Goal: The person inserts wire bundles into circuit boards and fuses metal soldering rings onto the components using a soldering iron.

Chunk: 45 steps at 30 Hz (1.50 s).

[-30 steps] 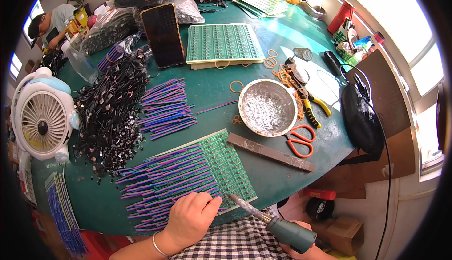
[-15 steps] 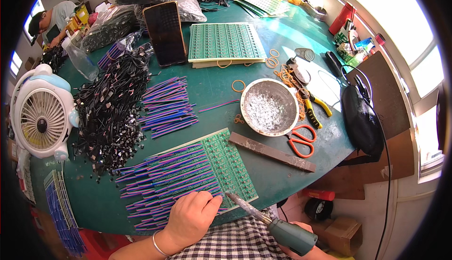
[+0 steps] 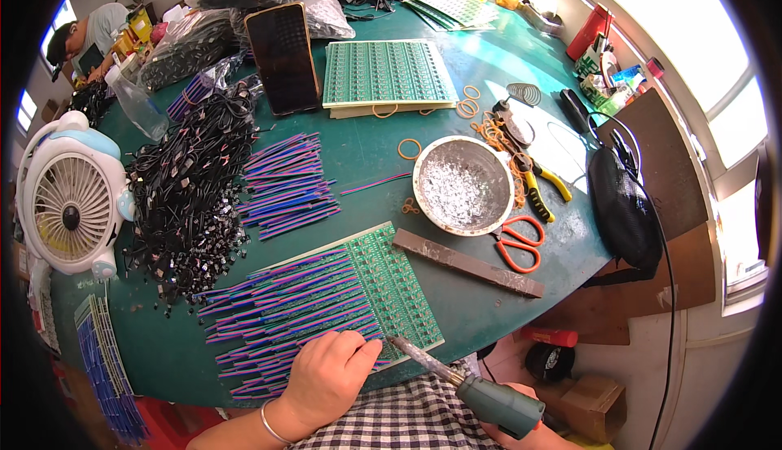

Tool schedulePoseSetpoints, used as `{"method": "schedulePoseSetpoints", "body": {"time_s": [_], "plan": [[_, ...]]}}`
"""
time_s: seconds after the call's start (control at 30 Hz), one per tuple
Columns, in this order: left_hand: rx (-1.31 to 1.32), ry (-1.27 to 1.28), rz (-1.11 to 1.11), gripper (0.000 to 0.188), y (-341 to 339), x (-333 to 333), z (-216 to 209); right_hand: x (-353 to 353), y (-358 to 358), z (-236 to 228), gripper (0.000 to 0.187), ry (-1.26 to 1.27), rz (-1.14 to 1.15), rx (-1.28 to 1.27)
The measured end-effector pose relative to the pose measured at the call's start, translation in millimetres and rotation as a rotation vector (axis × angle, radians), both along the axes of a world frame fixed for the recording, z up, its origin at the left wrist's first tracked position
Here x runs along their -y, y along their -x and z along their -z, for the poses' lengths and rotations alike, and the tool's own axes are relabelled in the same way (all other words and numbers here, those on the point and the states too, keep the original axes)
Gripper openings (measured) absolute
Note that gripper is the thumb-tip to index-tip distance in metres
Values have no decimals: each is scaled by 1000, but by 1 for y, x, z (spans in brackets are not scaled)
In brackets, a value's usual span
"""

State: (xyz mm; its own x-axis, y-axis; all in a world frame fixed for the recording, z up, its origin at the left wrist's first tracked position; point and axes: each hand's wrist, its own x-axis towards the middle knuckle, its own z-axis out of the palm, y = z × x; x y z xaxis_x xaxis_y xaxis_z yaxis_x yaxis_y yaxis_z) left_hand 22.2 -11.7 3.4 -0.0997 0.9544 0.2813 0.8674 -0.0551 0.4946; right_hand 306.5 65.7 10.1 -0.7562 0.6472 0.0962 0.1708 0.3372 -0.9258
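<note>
A green circuit board (image 3: 397, 287) lies at the table's near edge, with rows of blue and pink wires (image 3: 285, 299) reaching out to its left. My left hand (image 3: 330, 373) rests over the nearest wires, its thumb and forefinger pinched on a wire at the board; the hand mostly hides that wire. In my right hand (image 3: 498, 436) is a green-handled soldering iron (image 3: 498, 405), its metal tip pointing left at the board just beside my left fingertips. The handle covers most of my right fingers.
Beyond the board lie loose wires (image 3: 289, 185), a bowl of silvery flakes (image 3: 458, 185), a brown bar (image 3: 468, 263), orange-handled scissors (image 3: 521, 244) and yellow-black pliers (image 3: 539, 193). Farther back are stacked boards (image 3: 389, 75) and an upright phone (image 3: 283, 59). A fan (image 3: 69, 197) and black cables (image 3: 195, 181) stand left.
The view has shifted very slightly. My left hand keeps its pinch, and the iron's tip stays beside it at the board, with hardly any movement.
</note>
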Motion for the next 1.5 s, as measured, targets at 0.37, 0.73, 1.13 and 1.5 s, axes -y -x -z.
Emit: {"method": "schedulePoseSetpoints", "body": {"time_s": [0.37, 0.73, 1.13, 1.5], "plan": [[-4, 8, 4, 23, 1, 0, -1, -1, 1, -1, 33, 67, 20, 89], [-2, 11, 10, 21, 1, 0, -1, -1, -5, 5, 41, 20, -25, 43], [-13, -11, 4, 21, 0, -1, 1, 0, -1, -2, 38, 26, 34, 51], [21, 22, 20, 26, 2, -1, -3, 5, -2, 8, 33, -108, 169, 47]]}}
